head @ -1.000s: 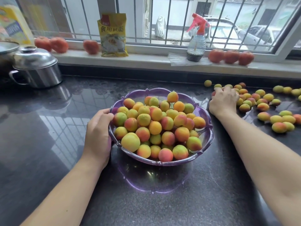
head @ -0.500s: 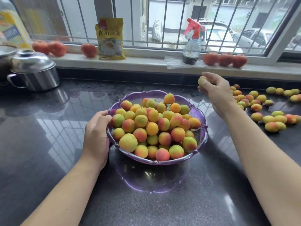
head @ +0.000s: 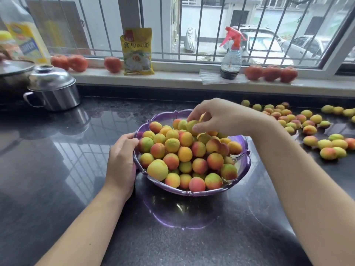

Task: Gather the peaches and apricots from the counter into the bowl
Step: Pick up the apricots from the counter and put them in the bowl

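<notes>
A purple translucent bowl [head: 244, 166] stands mid-counter, heaped with several small peaches and apricots [head: 184, 150]. My left hand [head: 121, 160] grips the bowl's left rim, fingers curled on the wall. My right hand [head: 217, 118] hovers over the back of the heap, its thumb and fingers pinching a yellow-green apricot [head: 192, 124] that touches the pile. Several more loose fruits [head: 307, 129] lie scattered on the black counter to the right.
A steel lidded pot [head: 55, 89] sits at the back left. On the windowsill stand a yellow packet [head: 137, 52], a spray bottle [head: 231, 58] and red tomatoes [head: 270, 72]. An oil bottle [head: 25, 39] is at far left.
My right hand picked an apricot from the pile on the right, lifted it and carried it left over the bowl. My left hand stayed on the rim.
</notes>
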